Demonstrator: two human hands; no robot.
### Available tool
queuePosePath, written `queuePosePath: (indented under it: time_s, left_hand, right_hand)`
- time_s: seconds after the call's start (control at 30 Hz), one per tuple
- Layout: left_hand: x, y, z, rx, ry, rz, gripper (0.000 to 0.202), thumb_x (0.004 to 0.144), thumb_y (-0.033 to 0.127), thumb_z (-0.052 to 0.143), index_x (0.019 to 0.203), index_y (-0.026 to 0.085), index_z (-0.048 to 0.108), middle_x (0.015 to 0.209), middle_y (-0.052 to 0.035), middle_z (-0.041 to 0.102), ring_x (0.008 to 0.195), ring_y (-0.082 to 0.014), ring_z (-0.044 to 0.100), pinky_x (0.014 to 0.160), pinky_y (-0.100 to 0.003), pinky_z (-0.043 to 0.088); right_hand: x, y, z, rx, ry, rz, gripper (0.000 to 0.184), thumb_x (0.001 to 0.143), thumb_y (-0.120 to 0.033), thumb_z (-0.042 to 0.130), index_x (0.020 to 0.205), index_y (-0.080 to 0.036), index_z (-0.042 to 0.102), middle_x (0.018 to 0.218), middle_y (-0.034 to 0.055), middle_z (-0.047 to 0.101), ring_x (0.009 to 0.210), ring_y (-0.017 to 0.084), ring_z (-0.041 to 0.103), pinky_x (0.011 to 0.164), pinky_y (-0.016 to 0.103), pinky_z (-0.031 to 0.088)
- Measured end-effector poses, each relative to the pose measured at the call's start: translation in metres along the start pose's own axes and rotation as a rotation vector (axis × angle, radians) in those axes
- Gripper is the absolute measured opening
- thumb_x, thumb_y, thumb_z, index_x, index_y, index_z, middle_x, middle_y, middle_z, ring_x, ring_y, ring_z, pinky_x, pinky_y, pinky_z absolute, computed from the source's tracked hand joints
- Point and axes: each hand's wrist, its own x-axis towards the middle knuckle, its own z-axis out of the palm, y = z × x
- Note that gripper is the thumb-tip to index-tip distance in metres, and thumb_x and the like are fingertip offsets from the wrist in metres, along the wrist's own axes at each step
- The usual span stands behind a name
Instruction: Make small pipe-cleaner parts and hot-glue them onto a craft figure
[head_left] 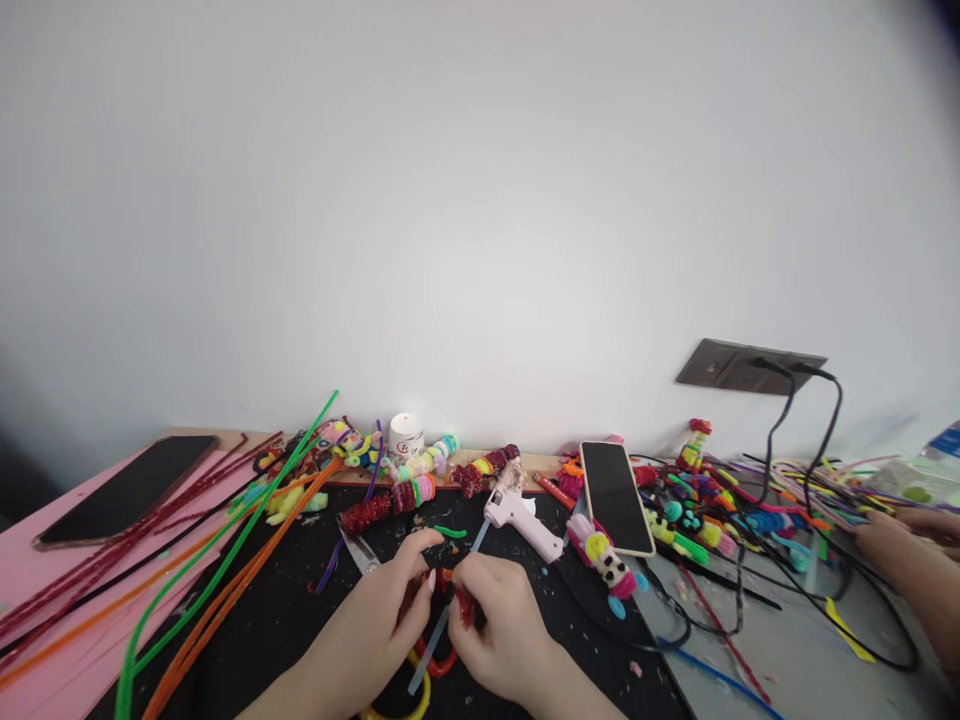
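Note:
Close together above the black mat (247, 640), my left hand (379, 620) and my right hand (501, 615) both have their fingers closed. A small red and orange pipe cleaner piece (464, 606) shows between them, mostly hidden by the fingers. Just beyond my right hand lies a pale pink hot glue gun (527, 522), a long translucent glue stick (429, 655) running from it toward me between the hands. Scissors (427, 690) with yellow and red handles lie under my hands; part of their blade (360, 552) shows beyond my left hand.
Long green and orange pipe cleaners (225, 570) cross the left side near a dark phone (127, 490). Pipe cleaner figures (386, 503), a paper cup (406, 437) and a second phone (616, 497) line the back. Black cables (787, 430) hang right, near another person's hand (900, 550).

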Motion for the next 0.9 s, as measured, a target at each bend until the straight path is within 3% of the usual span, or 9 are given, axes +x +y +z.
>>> queuePosePath:
  time_s: [0.27,0.47,0.67,0.9]
  left_hand:
    - [-0.001,0.003,0.0,0.095,-0.096,0.102,0.036,0.083,0.018,0.043,0.118,0.025,0.049,0.079,-0.0034,0.07,0.07,-0.0197,0.065,0.066,-0.024,0.048]
    - [-0.001,0.011,-0.003,0.171,-0.222,0.126,0.032,0.085,0.015,0.038,0.113,0.025,0.051,0.08,-0.0023,0.067,0.07,-0.019,0.062,0.065,-0.023,0.046]
    - [-0.002,0.01,-0.004,0.145,-0.159,0.117,0.031,0.087,0.018,0.036,0.116,0.025,0.046,0.088,-0.0031,0.067,0.079,-0.0189,0.063,0.071,-0.024,0.045]
    - [0.0,0.015,-0.005,0.14,-0.165,0.017,0.027,0.09,0.023,0.036,0.117,0.022,0.039,0.075,0.0006,0.064,0.069,-0.0169,0.062,0.064,-0.023,0.046]
  right_hand:
    - [-0.003,0.005,0.004,0.173,0.051,0.141,0.009,0.073,-0.012,0.042,0.069,-0.02,0.042,0.06,-0.0036,0.04,0.053,0.012,0.04,0.05,0.023,0.03]
    - [0.001,0.009,0.005,0.493,0.041,0.291,0.012,0.083,-0.016,0.041,0.071,-0.019,0.043,0.059,-0.0054,0.039,0.051,0.01,0.037,0.049,0.021,0.031]
    - [0.001,0.013,0.012,0.738,-0.003,0.421,0.02,0.087,-0.032,0.047,0.072,-0.019,0.045,0.057,-0.0068,0.039,0.048,0.008,0.036,0.045,0.019,0.03]
    - [-0.004,0.018,0.02,0.836,-0.04,0.493,0.018,0.088,-0.035,0.049,0.082,-0.018,0.048,0.054,-0.0073,0.042,0.039,0.006,0.036,0.037,0.017,0.027]
